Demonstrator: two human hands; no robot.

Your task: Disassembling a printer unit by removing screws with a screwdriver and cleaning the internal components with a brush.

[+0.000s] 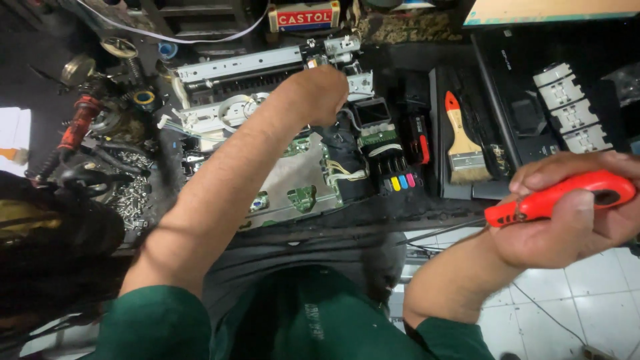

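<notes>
From where I'm watching, the right hand [573, 213] at about 3 o'clock is wrapped tight around a red-handled screwdriver [560, 197], shaft pointing back toward 9. The left hand [320, 93] is up at 12, reaching into the opened printer [293, 180] near its white metal carriage frame [253, 67]; can't tell if those fingers are pinching anything. A paintbrush [463, 143] lies off at 2.
</notes>
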